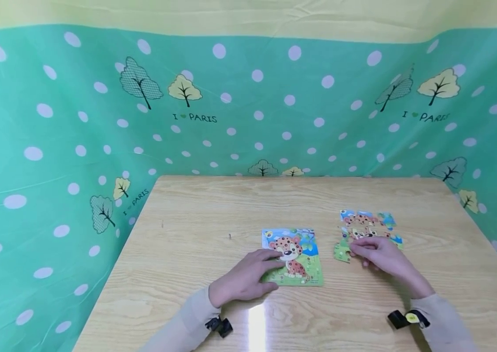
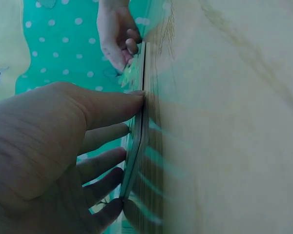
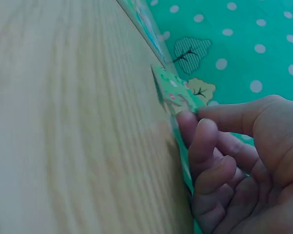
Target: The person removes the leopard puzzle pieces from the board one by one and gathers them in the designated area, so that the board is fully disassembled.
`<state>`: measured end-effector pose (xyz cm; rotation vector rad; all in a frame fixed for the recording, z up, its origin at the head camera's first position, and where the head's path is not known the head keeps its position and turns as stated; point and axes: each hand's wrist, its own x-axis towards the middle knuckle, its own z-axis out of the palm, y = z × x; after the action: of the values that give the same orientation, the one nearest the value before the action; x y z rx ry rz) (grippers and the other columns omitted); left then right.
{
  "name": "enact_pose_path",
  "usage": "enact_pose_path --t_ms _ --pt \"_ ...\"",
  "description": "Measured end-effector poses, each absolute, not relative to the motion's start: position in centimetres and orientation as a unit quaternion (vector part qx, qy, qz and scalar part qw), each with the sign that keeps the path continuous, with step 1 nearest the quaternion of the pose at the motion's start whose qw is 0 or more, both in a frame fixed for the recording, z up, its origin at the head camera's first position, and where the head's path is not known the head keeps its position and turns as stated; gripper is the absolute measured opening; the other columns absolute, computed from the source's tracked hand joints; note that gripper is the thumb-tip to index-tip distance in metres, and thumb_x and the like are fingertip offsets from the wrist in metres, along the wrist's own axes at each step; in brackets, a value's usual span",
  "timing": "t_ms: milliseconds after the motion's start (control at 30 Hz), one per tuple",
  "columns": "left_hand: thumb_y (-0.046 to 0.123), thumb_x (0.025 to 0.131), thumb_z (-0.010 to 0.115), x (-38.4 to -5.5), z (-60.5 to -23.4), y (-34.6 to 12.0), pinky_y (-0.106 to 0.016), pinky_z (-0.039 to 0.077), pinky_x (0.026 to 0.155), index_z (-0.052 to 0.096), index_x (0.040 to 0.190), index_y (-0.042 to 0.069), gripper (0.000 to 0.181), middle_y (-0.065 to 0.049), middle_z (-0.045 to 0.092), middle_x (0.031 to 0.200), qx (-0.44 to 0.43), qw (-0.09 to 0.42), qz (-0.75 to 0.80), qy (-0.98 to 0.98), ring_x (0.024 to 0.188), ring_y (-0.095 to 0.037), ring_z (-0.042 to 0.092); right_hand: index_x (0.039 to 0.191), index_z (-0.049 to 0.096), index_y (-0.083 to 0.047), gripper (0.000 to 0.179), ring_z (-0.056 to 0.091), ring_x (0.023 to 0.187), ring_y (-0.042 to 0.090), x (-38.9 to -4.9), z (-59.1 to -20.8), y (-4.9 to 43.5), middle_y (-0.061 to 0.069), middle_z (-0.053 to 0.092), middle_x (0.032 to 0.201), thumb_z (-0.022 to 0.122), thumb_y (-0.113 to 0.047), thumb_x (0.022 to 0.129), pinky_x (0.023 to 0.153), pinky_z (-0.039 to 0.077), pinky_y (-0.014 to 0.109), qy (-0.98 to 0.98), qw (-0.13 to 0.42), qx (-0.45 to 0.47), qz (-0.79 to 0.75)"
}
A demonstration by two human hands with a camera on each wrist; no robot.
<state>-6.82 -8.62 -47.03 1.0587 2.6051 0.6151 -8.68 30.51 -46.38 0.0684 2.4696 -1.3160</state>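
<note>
A square leopard picture board (image 1: 312, 274) lies flat on the table. My left hand (image 1: 248, 276) rests on its left side with fingers extended; the left wrist view shows the thumb (image 2: 112, 105) and fingertips along the board's edge (image 2: 134, 158). To the right, my right hand (image 1: 382, 256) pinches a green jigsaw piece (image 1: 342, 253) between thumb and index finger. In the right wrist view this piece (image 3: 172, 87) tilts up off the wood, and the other fingers are curled. Several more jigsaw pieces (image 1: 362, 218) with leopard and sky parts lie just beyond that hand, partly hidden by it.
Both hands work over a wooden table (image 1: 186, 244). A green dotted cloth (image 1: 257, 102) hangs behind it and at both sides. A small dark mark (image 1: 229, 236) shows left of the board. Each wrist wears a black strap (image 1: 219, 326).
</note>
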Motion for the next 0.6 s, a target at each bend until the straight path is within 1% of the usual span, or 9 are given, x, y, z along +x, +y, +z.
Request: enact_pose_path --t_ms 33,67,167,267,433,600 --pt "0.036 0.1 0.072 -6.8 -47.1 -8.6 -0.053 0.033 0.13 0.057 0.155 0.02 0.059 -0.001 0.044 0.169 0.364 0.131 0.213 0.897 0.157 -0.026 0.04 0.136 0.067 0.005 0.049 0.057 0.06 0.01 -8.7 -46.2 30.7 0.002 0.077 0.087 0.066 -0.035 0.106 0.048 0.046 0.024 0.874 0.173 0.021 -0.454" --pt "0.036 0.1 0.073 -6.8 -47.0 -8.6 -0.054 0.032 0.13 0.057 0.155 0.02 0.059 -0.001 0.043 0.169 0.362 0.132 0.215 0.897 0.157 -0.026 0.04 0.13 0.07 0.004 0.046 0.055 0.058 0.01 -8.8 -46.1 31.0 0.001 0.074 0.083 0.066 -0.035 0.106 0.048 0.045 0.024 0.877 0.18 0.018 -0.446" --pt "0.036 0.1 0.073 -6.8 -47.0 -8.7 -0.054 0.032 0.13 0.057 0.154 0.021 0.059 0.0 0.044 0.169 0.358 0.138 0.22 0.897 0.157 -0.026 0.039 0.113 0.076 0.001 0.036 0.053 0.057 0.01 -9.0 -45.6 31.9 0.001 0.069 0.076 0.065 -0.032 0.107 0.049 0.045 0.024 0.884 0.198 -0.002 -0.424" --pt "0.036 0.099 0.074 -6.8 -46.9 -8.7 -0.054 0.031 0.131 0.057 0.154 0.022 0.059 0.0 0.044 0.169 0.355 0.142 0.222 0.897 0.158 -0.026 0.039 0.096 0.076 -0.002 0.03 0.051 0.056 0.01 -9.1 -45.1 32.6 0.002 0.064 0.071 0.063 -0.027 0.107 0.048 0.043 0.024 0.883 0.226 -0.025 -0.41" --pt "0.036 0.099 0.074 -6.9 -47.0 -8.8 -0.053 0.03 0.131 0.057 0.155 0.022 0.06 0.0 0.044 0.169 0.355 0.141 0.219 0.898 0.157 -0.026 0.039 0.093 0.073 -0.003 0.026 0.051 0.057 0.01 -9.5 -44.2 32.9 0.001 0.06 0.071 0.061 -0.02 0.107 0.048 0.042 0.023 0.882 0.262 -0.061 -0.387" --pt "0.036 0.099 0.074 -7.0 -47.2 -8.8 -0.053 0.031 0.131 0.057 0.155 0.022 0.06 0.0 0.043 0.169 0.356 0.134 0.221 0.898 0.157 -0.026 0.04 0.087 0.072 -0.005 0.025 0.051 0.058 0.011 -10.2 -43.8 32.3 -0.001 0.059 0.068 0.066 -0.022 0.104 0.049 0.043 0.023 0.894 0.258 -0.056 -0.363"
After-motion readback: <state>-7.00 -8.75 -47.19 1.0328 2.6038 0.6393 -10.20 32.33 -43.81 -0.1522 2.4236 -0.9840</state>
